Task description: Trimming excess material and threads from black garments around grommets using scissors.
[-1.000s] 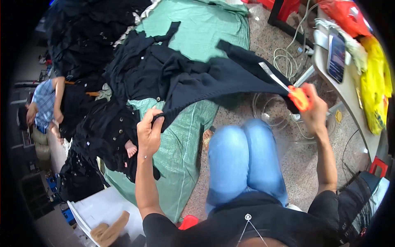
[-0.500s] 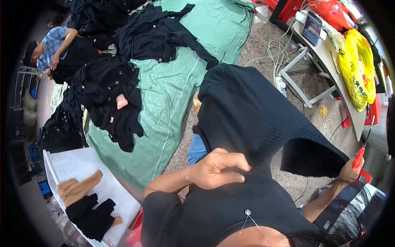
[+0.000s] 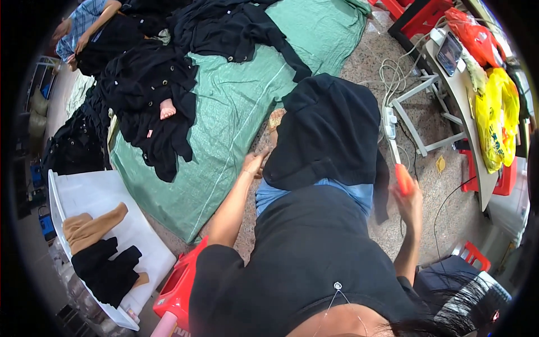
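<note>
A black knitted garment lies spread over my lap, above my blue jeans. Beside its left edge is my left hand, with fingers apart and nothing seen in them; whether they touch the cloth is unclear. My right hand is closed round a red-handled tool with a slim, pale metal blade pointing away from me. That hand is just right of the garment, over the floor, and somewhat blurred. A dark strip of cloth hangs between the garment and my right hand.
On the left stands a white bin holding black and tan cloth pieces. Black garments cover part of a green sheet, where another person handles one. A table with phone and bags, a power strip and cables are right.
The black garment, held stretched out to the right before, now lies on my lap. My left hand moved away to the garment's left edge; my right hand came inward with the red-handled tool.
</note>
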A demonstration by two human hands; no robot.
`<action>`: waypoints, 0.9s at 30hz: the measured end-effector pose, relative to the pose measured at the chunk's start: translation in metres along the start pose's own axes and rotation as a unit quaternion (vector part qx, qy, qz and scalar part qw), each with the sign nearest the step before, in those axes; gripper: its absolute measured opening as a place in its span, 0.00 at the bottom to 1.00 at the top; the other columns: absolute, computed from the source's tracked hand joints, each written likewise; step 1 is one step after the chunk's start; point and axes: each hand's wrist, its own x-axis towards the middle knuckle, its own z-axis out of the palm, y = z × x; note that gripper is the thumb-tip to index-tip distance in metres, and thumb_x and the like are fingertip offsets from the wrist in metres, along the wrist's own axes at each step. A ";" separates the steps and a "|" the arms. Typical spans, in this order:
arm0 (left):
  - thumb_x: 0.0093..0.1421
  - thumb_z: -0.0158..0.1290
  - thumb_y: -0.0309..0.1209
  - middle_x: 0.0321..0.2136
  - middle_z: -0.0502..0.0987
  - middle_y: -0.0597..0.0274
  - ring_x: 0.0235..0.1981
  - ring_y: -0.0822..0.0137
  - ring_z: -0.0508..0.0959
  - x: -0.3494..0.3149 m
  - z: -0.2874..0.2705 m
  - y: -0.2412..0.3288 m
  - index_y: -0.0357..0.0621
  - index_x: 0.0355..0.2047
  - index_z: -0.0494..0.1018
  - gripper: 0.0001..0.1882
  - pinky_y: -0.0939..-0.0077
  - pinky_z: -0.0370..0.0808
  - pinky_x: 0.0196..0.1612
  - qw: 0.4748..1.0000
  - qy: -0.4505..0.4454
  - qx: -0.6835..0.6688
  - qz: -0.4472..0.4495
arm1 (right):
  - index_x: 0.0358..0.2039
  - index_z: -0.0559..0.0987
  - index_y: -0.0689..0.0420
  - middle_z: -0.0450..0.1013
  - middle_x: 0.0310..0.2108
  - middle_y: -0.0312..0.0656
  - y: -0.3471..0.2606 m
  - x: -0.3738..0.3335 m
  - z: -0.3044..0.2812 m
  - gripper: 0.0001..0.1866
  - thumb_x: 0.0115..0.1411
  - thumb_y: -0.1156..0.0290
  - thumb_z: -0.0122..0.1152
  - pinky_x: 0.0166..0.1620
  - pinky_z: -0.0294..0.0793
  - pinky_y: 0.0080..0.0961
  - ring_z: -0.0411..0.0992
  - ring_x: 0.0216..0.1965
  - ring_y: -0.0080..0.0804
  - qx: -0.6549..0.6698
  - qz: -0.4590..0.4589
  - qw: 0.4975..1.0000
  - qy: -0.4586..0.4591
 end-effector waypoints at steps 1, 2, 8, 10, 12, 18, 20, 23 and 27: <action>0.56 0.58 0.59 0.31 0.81 0.52 0.23 0.64 0.81 0.004 0.004 -0.003 0.36 0.39 0.75 0.33 0.69 0.79 0.27 1.000 -0.002 -0.002 -0.004 | 0.62 0.71 0.53 0.67 0.40 0.48 -0.026 0.004 0.003 0.37 0.53 0.59 0.73 0.46 0.71 0.36 0.72 0.38 0.45 -0.008 -0.005 0.999 -0.040; 0.57 0.57 0.59 0.37 0.81 0.51 0.31 0.62 0.81 0.008 0.012 -0.007 0.37 0.42 0.74 0.33 0.69 0.79 0.35 0.991 -0.075 -0.104 -0.025 | 0.63 0.69 0.55 0.66 0.41 0.48 -0.028 0.009 0.011 0.38 0.53 0.60 0.72 0.47 0.71 0.34 0.71 0.39 0.44 -0.018 -0.075 0.996 -0.049; 0.63 0.56 0.32 0.43 0.79 0.52 0.45 0.57 0.80 0.058 0.014 0.007 0.37 0.52 0.71 0.19 0.60 0.76 0.52 0.890 -0.115 -0.425 0.117 | 0.60 0.72 0.55 0.71 0.38 0.46 -0.091 0.028 0.010 0.33 0.55 0.63 0.70 0.43 0.73 0.35 0.74 0.37 0.50 0.005 -0.183 0.977 -0.111; 0.63 0.54 0.27 0.44 0.79 0.54 0.42 0.57 0.81 0.072 -0.016 0.011 0.36 0.51 0.70 0.17 0.60 0.77 0.51 0.845 -0.051 -0.495 0.193 | 0.56 0.74 0.55 0.75 0.40 0.47 -0.106 0.034 0.020 0.27 0.57 0.62 0.68 0.41 0.75 0.37 0.76 0.39 0.50 0.021 -0.257 0.962 -0.085; 0.63 0.53 0.23 0.45 0.79 0.54 0.44 0.56 0.80 0.051 -0.022 0.046 0.39 0.51 0.70 0.16 0.58 0.77 0.52 0.830 -0.043 -0.505 0.230 | 0.47 0.75 0.55 0.77 0.38 0.49 -0.121 0.040 0.028 0.20 0.58 0.60 0.67 0.38 0.75 0.41 0.78 0.39 0.49 0.033 -0.258 0.962 -0.079; 0.63 0.47 0.16 0.51 0.77 0.55 0.51 0.58 0.78 0.004 -0.041 0.075 0.41 0.56 0.68 0.21 0.60 0.76 0.56 0.787 -0.147 -0.488 0.347 | 0.34 0.72 0.55 0.75 0.22 0.50 -0.165 0.057 0.066 0.18 0.60 0.53 0.64 0.27 0.74 0.44 0.77 0.27 0.53 0.000 -0.312 0.944 -0.110; 0.62 0.47 0.16 0.51 0.76 0.54 0.51 0.58 0.78 -0.004 -0.038 0.078 0.41 0.57 0.68 0.22 0.61 0.75 0.57 0.784 -0.151 -0.479 0.364 | 0.32 0.70 0.55 0.74 0.19 0.49 -0.178 0.060 0.076 0.19 0.60 0.53 0.63 0.24 0.73 0.44 0.76 0.25 0.53 0.015 -0.339 0.935 -0.100; 0.61 0.48 0.15 0.52 0.76 0.54 0.53 0.58 0.77 -0.012 -0.035 0.081 0.40 0.59 0.66 0.24 0.62 0.74 0.59 0.778 -0.157 -0.471 0.386 | 0.30 0.69 0.56 0.73 0.17 0.49 -0.189 0.065 0.084 0.21 0.61 0.52 0.63 0.21 0.71 0.42 0.75 0.21 0.52 -0.018 -0.364 0.926 -0.098; 0.61 0.48 0.14 0.54 0.75 0.54 0.54 0.59 0.76 -0.017 -0.035 0.080 0.41 0.60 0.65 0.26 0.62 0.73 0.59 0.793 -0.162 -0.445 0.384 | 0.29 0.68 0.57 0.71 0.15 0.49 -0.188 0.068 0.091 0.21 0.61 0.52 0.63 0.19 0.70 0.41 0.74 0.19 0.53 -0.058 -0.371 0.921 -0.108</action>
